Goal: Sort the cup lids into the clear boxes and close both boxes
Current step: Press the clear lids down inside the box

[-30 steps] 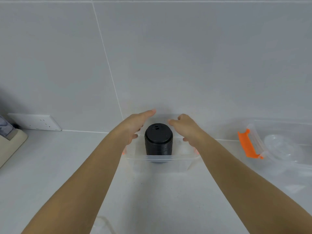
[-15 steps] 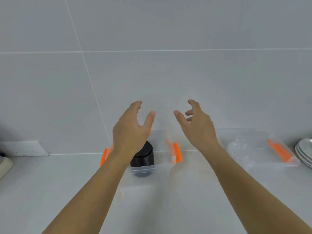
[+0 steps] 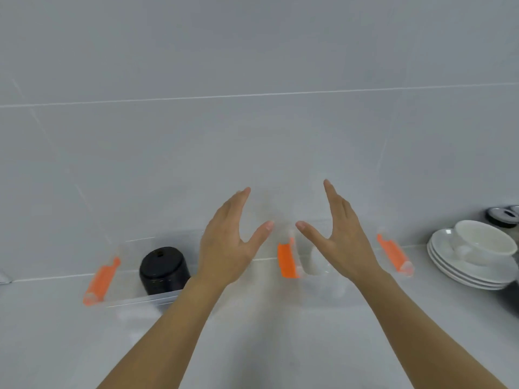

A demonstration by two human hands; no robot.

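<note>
Two clear boxes with orange side clips stand side by side against the tiled wall. The left box (image 3: 146, 299) holds a stack of black cup lids (image 3: 164, 269). The right box (image 3: 331, 290) holds clear lids (image 3: 316, 265), hard to make out. My left hand (image 3: 233, 242) and my right hand (image 3: 339, 234) hover open, palms facing each other, above the gap between the two boxes. Neither hand holds or touches anything that I can see.
A stack of white saucers with a white cup (image 3: 477, 248) sits on the counter at the right. Behind it is a dark round object with a silver top (image 3: 502, 216). An orange clip (image 3: 286, 259) stands between my hands.
My view has swung to the right, so the boxes have shifted left in frame. Both hands lifted away from the left box and moved right, fingers spread.
</note>
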